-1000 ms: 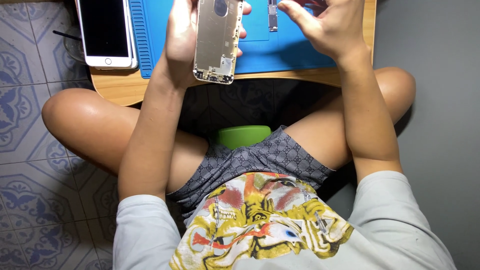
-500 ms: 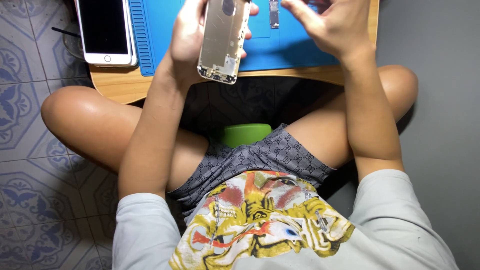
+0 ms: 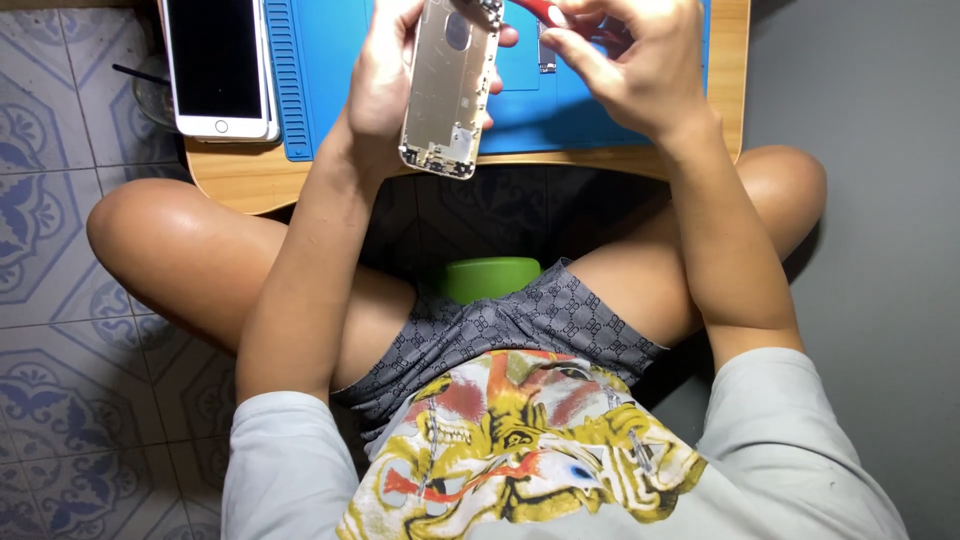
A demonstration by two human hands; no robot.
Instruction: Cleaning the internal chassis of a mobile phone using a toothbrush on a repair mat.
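- Here the person sits cross-legged on a green stool (image 3: 492, 277), knees spread under a small wooden table (image 3: 235, 180), so the work sits close over the lap.
- The left hand (image 3: 385, 85) is curled round a gold phone housing (image 3: 450, 85), fingers closed on its far edge and thumb behind, holding it raised above the table's near edge, probably to tilt its open inside toward the eyes and the tool.
- The right hand (image 3: 635, 70) is pinched shut on a red-handled tool (image 3: 545, 12), whose tip meets the housing's upper corner right at the top of the view; what the tip touches cannot be made out.
- So the housing lies just left of the right hand, the two nearly touching.
- A blue work mat (image 3: 320, 90) covers most of the table, likely to keep small parts from sliding; a small dark part (image 3: 546, 50) lies on it between the hands.
- A white phone (image 3: 217, 65), screen up, rests at the table's left edge, partly beside the mat.
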